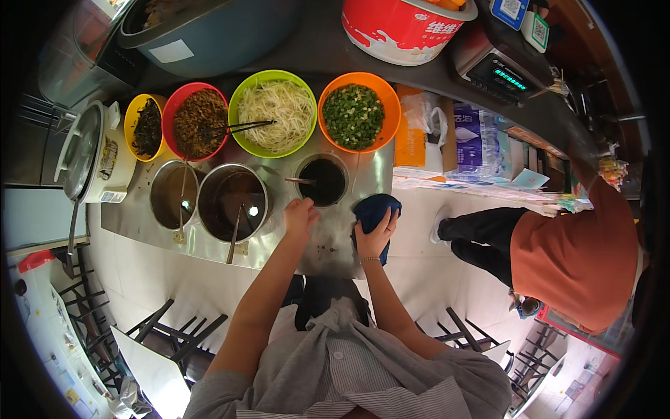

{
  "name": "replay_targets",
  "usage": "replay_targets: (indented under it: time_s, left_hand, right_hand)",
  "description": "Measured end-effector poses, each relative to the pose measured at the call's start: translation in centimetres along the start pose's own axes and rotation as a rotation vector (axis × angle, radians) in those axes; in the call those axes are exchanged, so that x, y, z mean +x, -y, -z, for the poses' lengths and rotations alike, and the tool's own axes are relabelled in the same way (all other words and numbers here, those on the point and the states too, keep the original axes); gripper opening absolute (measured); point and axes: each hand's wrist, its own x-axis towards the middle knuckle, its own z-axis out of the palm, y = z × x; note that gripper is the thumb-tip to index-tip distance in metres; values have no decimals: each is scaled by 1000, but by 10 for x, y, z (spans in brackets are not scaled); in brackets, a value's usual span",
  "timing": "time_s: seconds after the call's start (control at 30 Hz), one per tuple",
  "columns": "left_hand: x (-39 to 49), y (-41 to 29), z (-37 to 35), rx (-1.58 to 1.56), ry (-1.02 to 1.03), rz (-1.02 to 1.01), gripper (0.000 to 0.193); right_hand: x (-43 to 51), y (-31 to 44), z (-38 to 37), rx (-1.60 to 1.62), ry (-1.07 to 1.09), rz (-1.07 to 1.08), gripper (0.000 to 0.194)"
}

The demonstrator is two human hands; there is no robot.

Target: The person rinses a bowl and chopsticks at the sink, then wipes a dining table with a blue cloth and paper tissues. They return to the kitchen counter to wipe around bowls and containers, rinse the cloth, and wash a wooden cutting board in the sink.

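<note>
My right hand grips a dark blue cloth at the right edge of the stainless steel table. Close to the near rim of a container of dark liquid is my left hand; its fingers are curled, and whether they touch the rim or hold anything is unclear. Behind stand an orange bowl of chopped scallions, a green bowl of pale shredded vegetable, a red bowl of brown minced food and a yellow bowl of dark strips. Black chopsticks lie across the green and red bowls.
Two steel pots with ladles stand left, beside a white electric cooker. A red-and-white tub, a large dark container and a digital scale are on the back counter. A person in orange stands right.
</note>
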Motion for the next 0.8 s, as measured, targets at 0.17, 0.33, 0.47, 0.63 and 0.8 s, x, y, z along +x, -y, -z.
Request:
replay_targets:
  time_s: [0.17,0.33,0.47,0.63,0.8]
  left_hand:
    - [-2,-8,8,6,1,-44,21]
    - [-33,-17,41,47,43,-1,12]
    - [-72,-19,76,60,49,40,11]
    - [-119,-19,110,37,55,70,15]
    - [-145,-15,134,-25,26,18,25]
  right_hand:
    - [18,0,-20,179,-70,-74,83]
    - [54,8,-39,191,-95,2,81]
    - [72,21,-62,238,-87,64,75]
    - [78,43,-90,224,17,269,66]
    - [86,55,-106,166,279,314,61]
